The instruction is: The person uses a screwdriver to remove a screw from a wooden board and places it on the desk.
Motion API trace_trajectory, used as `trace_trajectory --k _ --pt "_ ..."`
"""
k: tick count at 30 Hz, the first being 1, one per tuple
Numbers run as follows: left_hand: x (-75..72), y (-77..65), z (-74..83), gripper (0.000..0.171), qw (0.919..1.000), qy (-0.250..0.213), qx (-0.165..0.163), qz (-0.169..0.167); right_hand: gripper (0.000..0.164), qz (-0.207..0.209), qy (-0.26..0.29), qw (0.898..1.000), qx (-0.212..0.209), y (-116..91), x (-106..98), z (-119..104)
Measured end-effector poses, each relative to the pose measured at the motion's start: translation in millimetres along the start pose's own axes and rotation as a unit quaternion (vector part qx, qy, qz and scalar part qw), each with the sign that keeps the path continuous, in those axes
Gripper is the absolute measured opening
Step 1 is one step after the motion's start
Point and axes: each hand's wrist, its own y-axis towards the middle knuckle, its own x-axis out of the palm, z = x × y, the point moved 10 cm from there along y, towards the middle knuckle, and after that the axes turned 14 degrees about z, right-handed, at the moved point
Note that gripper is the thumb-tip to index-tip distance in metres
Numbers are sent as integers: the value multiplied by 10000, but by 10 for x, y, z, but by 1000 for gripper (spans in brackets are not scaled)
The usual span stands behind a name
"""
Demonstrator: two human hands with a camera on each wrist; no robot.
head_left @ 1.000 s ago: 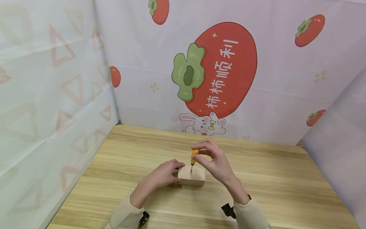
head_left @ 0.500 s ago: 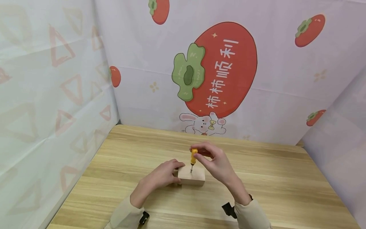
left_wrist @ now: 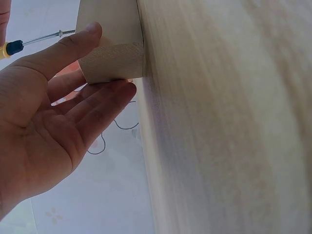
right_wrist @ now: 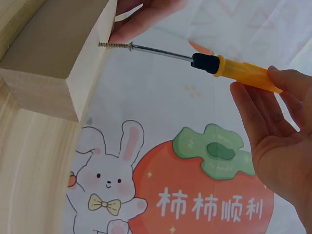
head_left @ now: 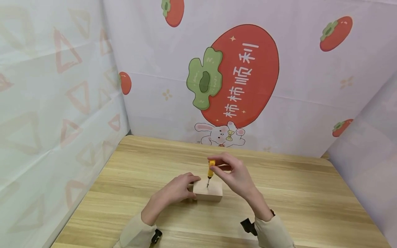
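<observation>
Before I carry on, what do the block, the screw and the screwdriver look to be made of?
Block: bare, matte wood, judging by its pale colour and fine grain on the end face.
Screw: metal, possibly brass-toned plating, from its dull golden threads.
Screwdriver: shiny metal shaft, perhaps plated steel, by its bright highlights; smooth yellow handle, probably plastic, from its slight gloss and even colour.
</observation>
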Motion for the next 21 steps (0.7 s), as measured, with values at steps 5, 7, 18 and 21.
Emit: trace_trajectory --k 5,7,18,21 --pt "8 5 -6 58 10000 39 -26 21 30 -23 123 9996 237 -14 -5 54" --pt "12 6 -10 58 10000 52 -34 15 31 150 143 9994 291 -17 -19 61" --pt "4 9 -13 58 10000 21 -30 12 29 234 213 9995 24 7 -34 -18" --pt "-1 8 -10 58 10000 0 -9 12 30 -101 366 9993 -39 -8 16 -45"
